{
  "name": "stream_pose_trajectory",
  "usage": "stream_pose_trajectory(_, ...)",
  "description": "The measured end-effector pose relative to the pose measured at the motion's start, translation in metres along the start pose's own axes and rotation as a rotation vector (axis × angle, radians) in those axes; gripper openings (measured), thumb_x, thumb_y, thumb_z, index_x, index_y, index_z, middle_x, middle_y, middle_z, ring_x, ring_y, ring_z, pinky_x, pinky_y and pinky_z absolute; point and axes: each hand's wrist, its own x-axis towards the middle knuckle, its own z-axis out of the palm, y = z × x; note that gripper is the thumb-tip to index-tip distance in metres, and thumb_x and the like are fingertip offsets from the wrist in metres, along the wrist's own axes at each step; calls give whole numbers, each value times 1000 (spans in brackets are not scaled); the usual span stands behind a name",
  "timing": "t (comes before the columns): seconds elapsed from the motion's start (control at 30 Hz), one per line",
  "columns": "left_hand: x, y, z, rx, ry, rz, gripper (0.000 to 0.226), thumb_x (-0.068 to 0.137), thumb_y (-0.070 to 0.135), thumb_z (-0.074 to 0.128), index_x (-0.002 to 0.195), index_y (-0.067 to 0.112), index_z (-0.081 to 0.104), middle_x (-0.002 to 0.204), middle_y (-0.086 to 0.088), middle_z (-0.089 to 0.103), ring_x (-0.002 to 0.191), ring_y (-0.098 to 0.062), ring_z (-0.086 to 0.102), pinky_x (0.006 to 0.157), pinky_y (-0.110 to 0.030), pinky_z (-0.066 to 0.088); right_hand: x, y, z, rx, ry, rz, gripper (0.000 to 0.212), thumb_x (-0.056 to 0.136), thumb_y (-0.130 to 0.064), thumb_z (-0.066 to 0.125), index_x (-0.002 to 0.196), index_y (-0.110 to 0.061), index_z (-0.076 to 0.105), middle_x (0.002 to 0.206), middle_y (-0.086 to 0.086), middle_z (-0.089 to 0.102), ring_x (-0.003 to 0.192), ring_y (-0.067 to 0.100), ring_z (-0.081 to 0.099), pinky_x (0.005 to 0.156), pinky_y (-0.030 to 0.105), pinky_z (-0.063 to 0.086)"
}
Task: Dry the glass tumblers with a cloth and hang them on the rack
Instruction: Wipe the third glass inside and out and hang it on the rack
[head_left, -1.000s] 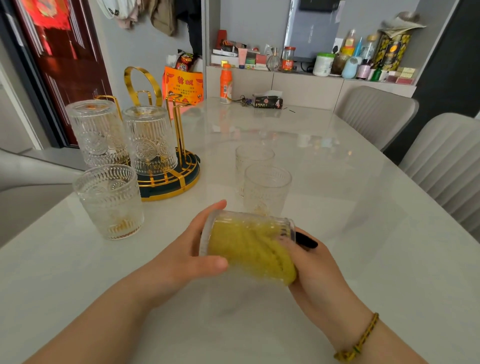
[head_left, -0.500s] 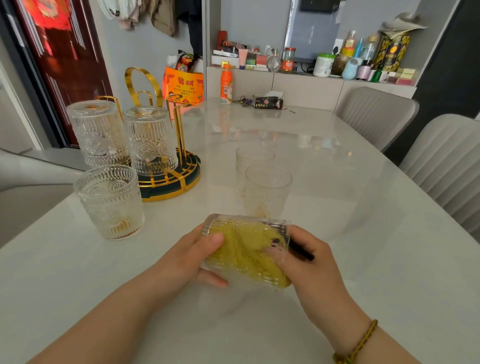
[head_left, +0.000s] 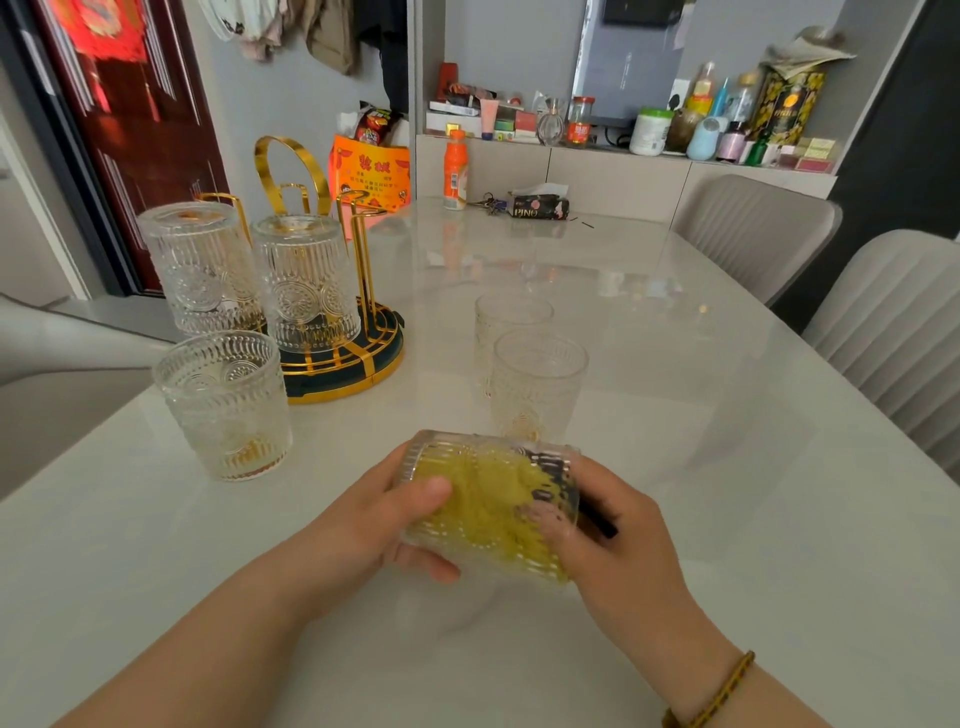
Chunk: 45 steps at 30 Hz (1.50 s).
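While L hand (head_left: 363, 525) grips tumbler (head_left: 498, 448), R hand (head_left: 623, 551) (inside) holds cloth (head_left: 483, 514).

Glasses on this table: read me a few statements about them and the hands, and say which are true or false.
1. Two glasses hang upside down on the rack. True.
2. The held glass stands upright on the table. False: it lies on its side, gripped by the left hand.
3. The yellow cloth is inside the held glass, with the fingers of the right hand pushed in. True.
4. Only one glass stands upright on the table. False: three glasses do.
5. The bracelet is on the left wrist. False: it is on the right wrist.
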Motion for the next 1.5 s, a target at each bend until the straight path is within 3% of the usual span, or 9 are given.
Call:
stream_pose_trajectory(0.13, 0, 0, 0, 14, -35, 32, 109, 28, 60, 85, 124, 35, 40, 116, 9, 63, 107, -15, 62, 78, -29, 54, 5, 5, -3, 355, 121, 320, 20, 69, -3, 65, 82, -16, 71, 81, -2, 74, 77, 9, 69, 62, 17, 52)
stream_pose_trajectory(0.27, 2, 2, -1, 57, 24, 101, 105, 23, 55, 88, 118, 36, 49, 112, 2, 62, 99, -12, 64, 73, -21, 52, 7, 7, -4, 625, 38, 506, 21, 56, 1, 69, 75, -7, 73, 75, 8, 72, 66, 15, 69, 52, 23, 54)
stream_pose_trajectory(0.43, 2, 3, -2, 73, 117, 130, 98, 19, 69, 79, 103, 24, 57, 87, 4, 72, 79, -12, 69, 58, -25, 54, 4, 6, -2, 375, -9, 337, 28, 53, -15, 71, 78, -28, 75, 79, -4, 72, 78, 9, 66, 70, 19, 53)
stream_pose_trajectory(0.6, 0, 2, 0, 53, 47, 37, 100, 22, 72, 77, 108, 24, 55, 94, 5, 73, 85, -14, 70, 60, -25, 54, 4, -4, -1, 177, -31, 173, 33, 65, -1, 68, 77, -31, 72, 75, -14, 72, 73, -3, 65, 64, 9, 47)
stream_pose_trajectory(0.73, -2, 5, 4, 64, -44, 76, 99, 32, 65, 82, 120, 42, 42, 114, 15, 64, 106, -8, 61, 77, -22, 52, 7, 5, -2, 508, 2, 373, 26, 61, -3, 64, 82, -13, 75, 85, 7, 74, 81, 17, 69, 62, 22, 54)
stream_pose_trajectory(0.87, 1, 4, 2, 46, 26, 126, 105, 24, 52, 89, 119, 45, 44, 107, 22, 64, 101, -3, 62, 72, -16, 51, 7, 7, -3, 695, -41, 466, 22, 59, 0, 62, 68, -14, 76, 72, 5, 73, 66, 13, 70, 54, 22, 54)
stream_pose_trajectory(1.17, 2, 1, 3, -20, 113, 39, 100, 19, 69, 79, 103, 17, 60, 85, -2, 73, 73, -17, 70, 51, -25, 53, 4, -5, -6, 69, -112, 14, 33, 59, -19, 68, 84, -40, 72, 82, -27, 69, 82, -9, 63, 69, 6, 46)
stream_pose_trajectory(1.3, 4, 2, 3, -104, 111, 21, 91, 19, 69, 78, 93, 16, 67, 80, -3, 73, 67, -15, 70, 49, -25, 54, 8, 0, -12, 333, -32, 217, 30, 56, -10, 67, 76, -30, 75, 76, -6, 73, 74, 8, 67, 62, 17, 51)
stream_pose_trajectory(1.5, 4, 7, -5, -280, 176, 97, 77, 18, 62, 83, 82, 22, 74, 80, -1, 74, 65, -15, 70, 45, -25, 54, 17, 2, -22, 928, 235, 371, 57, 4, -24, 90, 57, -9, 73, 60, 8, 70, 54, 16, 68, 43, 21, 51)
